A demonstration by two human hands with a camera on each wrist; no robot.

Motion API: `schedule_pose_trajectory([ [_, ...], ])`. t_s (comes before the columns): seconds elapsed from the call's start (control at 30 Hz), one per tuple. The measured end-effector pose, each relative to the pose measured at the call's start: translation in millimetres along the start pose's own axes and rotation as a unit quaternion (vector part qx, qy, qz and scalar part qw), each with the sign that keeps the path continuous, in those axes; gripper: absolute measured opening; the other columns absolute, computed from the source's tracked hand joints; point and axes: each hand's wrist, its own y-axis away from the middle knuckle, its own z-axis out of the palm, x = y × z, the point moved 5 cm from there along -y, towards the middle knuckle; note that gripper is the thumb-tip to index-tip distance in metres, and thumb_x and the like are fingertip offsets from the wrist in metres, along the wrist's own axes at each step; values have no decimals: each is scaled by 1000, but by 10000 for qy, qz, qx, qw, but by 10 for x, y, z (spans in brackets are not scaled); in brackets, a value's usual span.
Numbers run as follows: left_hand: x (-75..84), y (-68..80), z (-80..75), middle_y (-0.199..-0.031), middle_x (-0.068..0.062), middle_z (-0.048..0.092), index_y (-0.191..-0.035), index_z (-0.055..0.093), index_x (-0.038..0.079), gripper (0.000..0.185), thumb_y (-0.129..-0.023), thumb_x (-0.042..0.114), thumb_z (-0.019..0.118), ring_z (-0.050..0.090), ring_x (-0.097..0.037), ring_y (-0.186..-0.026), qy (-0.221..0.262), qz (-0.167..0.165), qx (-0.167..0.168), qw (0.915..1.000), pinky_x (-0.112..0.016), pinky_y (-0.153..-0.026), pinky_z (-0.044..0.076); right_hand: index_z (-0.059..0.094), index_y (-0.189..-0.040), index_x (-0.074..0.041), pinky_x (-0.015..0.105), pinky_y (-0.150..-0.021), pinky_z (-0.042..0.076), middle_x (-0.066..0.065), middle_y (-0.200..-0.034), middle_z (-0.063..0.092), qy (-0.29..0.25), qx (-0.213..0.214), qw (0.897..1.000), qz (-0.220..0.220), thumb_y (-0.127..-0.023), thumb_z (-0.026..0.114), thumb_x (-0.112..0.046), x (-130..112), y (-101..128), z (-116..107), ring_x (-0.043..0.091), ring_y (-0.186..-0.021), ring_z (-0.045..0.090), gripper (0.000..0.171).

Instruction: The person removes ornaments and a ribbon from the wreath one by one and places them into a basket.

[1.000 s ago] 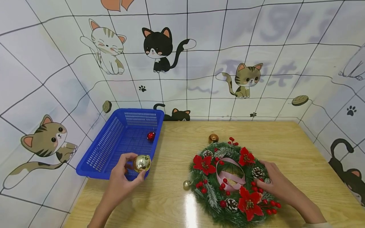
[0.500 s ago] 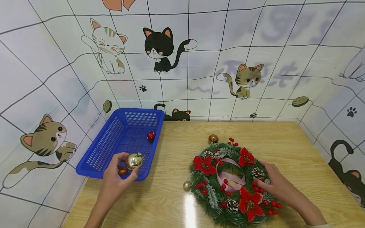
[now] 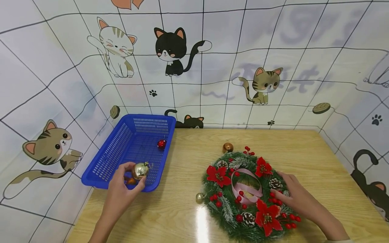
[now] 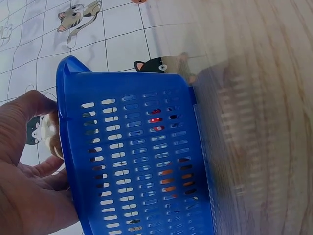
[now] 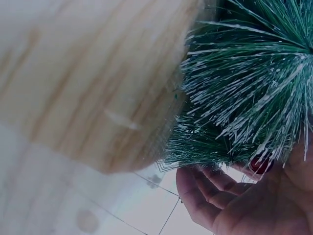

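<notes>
At the far left a blue plastic basket (image 3: 121, 148), its walls slotted like mesh, sits against the tiled wall on the wooden bench (image 3: 188, 148). The left hand (image 3: 121, 192) pinches a shiny gold bauble (image 3: 140, 170) between thumb and fingertips, just over the basket's near rim. A red bauble (image 3: 161, 144) lies inside by the right wall, and something orange shows under the gold one. Bare glossy wood lies between basket and wreath (image 3: 247, 192). The wreath is bristly green with red flowers, berries and pine cones. The right hand (image 3: 296, 197) rests on its right edge, fingers relaxed.
</notes>
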Motion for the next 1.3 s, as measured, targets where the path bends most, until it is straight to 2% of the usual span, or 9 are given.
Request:
schedule_pose_trajectory([
  [0.27, -5, 28, -23, -120, -16, 63, -135, 60, -1, 59, -86, 6, 92, 60, -28, -97, -296, 33, 123, 9995, -22, -75, 54, 33, -162, 11, 73, -90, 53, 36, -143, 45, 67, 58, 9999, -103, -108, 73, -30, 12, -15, -6, 58, -125, 56, 79],
  [0.47, -4, 24, -21, -120, -16, 66, -132, 63, -3, 58, -83, 4, 92, 55, -25, -106, -538, 214, 229, 9981, -18, -83, 42, 32, -164, 10, 72, -89, 53, 36, -143, 46, 37, 13, 9999, -113, -108, 72, -29, 33, -16, 2, 58, -125, 56, 79],
  [0.57, 2, 22, -16, -121, -17, 67, -132, 63, -4, 58, -82, 3, 91, 55, -28, -109, -657, 338, 287, 9969, -23, -86, 40, 31, -164, 10, 72, -89, 53, 37, -145, 45, 37, -3, 9999, -128, -108, 72, -29, 33, -19, 2, 59, -126, 55, 79],
  [0.7, 7, 12, -7, -120, -19, 70, -130, 65, -6, 57, -81, 3, 91, 58, -36, -110, -749, 447, 329, 9956, -37, -87, 43, 31, -164, 10, 73, -90, 52, 38, -146, 44, 14, -19, 9999, -158, -108, 72, -28, 25, -19, -8, 61, -127, 54, 79],
  [0.83, -2, -11, 10, -116, -21, 71, -129, 65, -8, 56, -80, 4, 91, 61, -43, -106, -784, 343, 270, 9960, -55, -87, 44, 32, -164, 10, 74, -89, 52, 38, -146, 45, -6, -19, 9998, -182, -107, 72, -24, 23, -13, -21, 61, -127, 55, 77],
  [0.9, -11, -22, 20, -115, -22, 71, -128, 66, -8, 56, -81, 5, 91, 62, -45, -106, -811, 228, 216, 9962, -59, -88, 44, 32, -164, 9, 73, -89, 52, 38, -145, 45, -13, -9, 9998, -196, -107, 72, -23, 26, -11, -25, 60, -126, 55, 77],
  [1.1, -23, -35, 29, -112, -21, 71, -124, 65, -6, 51, -83, 9, 91, 61, -45, -102, -888, -14, 96, 9960, -58, -89, 41, 33, -164, 9, 73, -88, 53, 37, -145, 46, -21, 13, 9997, -236, -108, 72, -26, 33, -9, -33, 59, -126, 55, 77],
  [1.3, -6, -30, 18, -103, -17, 71, -121, 66, -4, 47, -83, 10, 90, 61, -41, -94, -942, -24, 69, 9955, -58, -91, 38, 33, -164, 8, 71, -86, 54, 35, -143, 48, -46, -11, 9995, -299, -108, 71, -25, 36, -13, -37, 57, -124, 57, 75],
])
